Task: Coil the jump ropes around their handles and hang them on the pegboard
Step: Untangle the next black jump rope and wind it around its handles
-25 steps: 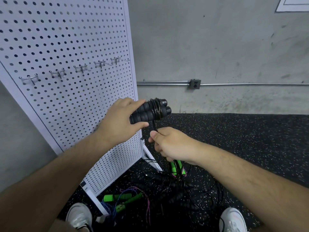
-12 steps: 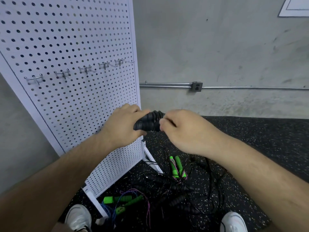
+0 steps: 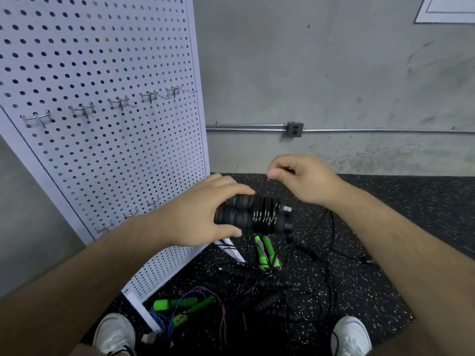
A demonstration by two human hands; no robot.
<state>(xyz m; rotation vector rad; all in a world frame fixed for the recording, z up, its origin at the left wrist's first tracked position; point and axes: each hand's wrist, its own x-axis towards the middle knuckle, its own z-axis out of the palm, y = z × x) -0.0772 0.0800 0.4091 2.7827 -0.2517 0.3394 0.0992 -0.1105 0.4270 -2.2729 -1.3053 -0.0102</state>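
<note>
Left hand (image 3: 190,217) grips handles (image 3: 236,218) (rope-wrapped).

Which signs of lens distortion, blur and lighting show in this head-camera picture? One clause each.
Head view: the edges of the pegboard lean and splay, and forearms swell toward the lower corners, wide-angle stretch; head view: its upper holes look smeared, and the rope pinched by the right hand is a faint streak; head view: soft, even light, small glints on the coils round the black handles.
</note>
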